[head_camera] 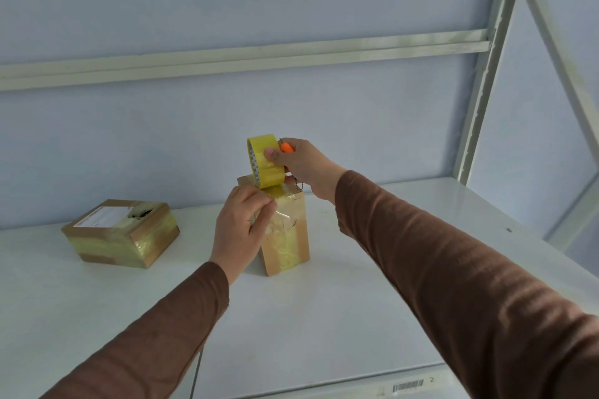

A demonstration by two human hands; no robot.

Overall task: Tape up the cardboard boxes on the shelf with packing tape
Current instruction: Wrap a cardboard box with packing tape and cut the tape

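Tape roll (263,160) sat above upright box (285,230) on shelf (356,317), gripped with orange cutter (286,148) by right hand (299,165). Left hand (241,220) fingers pinched the strip. Risk: narrow box tipping, tape creasing under uneven pull.

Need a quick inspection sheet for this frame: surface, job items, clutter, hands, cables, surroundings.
Surface: white shelf board, barcode label on its front edge.
Job's things: upright cardboard box, partly taped; yellow tape roll on edge atop it; flat box to the left, taped, torn hole in its top, white label.
Clutter: nothing seen.
Grippers: left hand pinches the tape on the upright box; right hand grips the roll together with an orange cutter.
Cables: none; short bead chain hangs under right hand.
Surroundings: blue wall, pale metal rack frame.
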